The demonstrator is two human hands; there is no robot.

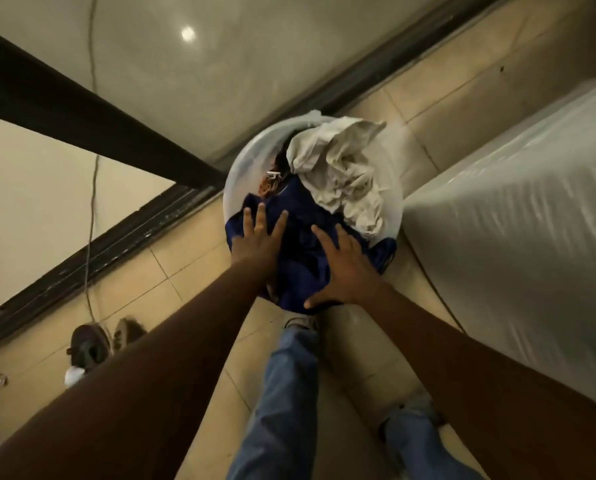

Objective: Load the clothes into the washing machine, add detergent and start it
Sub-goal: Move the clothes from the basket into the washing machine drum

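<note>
A round white basin [244, 161] stands on the tiled floor, full of clothes. A dark blue garment [303, 216] fills its near half and hangs over the near rim. A crumpled off-white cloth [341, 171] lies on the far right side, with a patterned item [272, 181] partly showing beneath. My left hand [258, 237] rests flat on the blue garment, fingers spread. My right hand [345, 268] lies on the same garment nearer to me, fingers spread, thumb at the near edge. Neither hand has closed on the fabric.
A white appliance wrapped in plastic film [518, 216] stands close to the right of the basin. A dark door frame [82, 112] and threshold run along the left. A pair of shoes [99, 341] and a thin cable [90, 237] lie at left. My jeans-clad legs [289, 393] are below.
</note>
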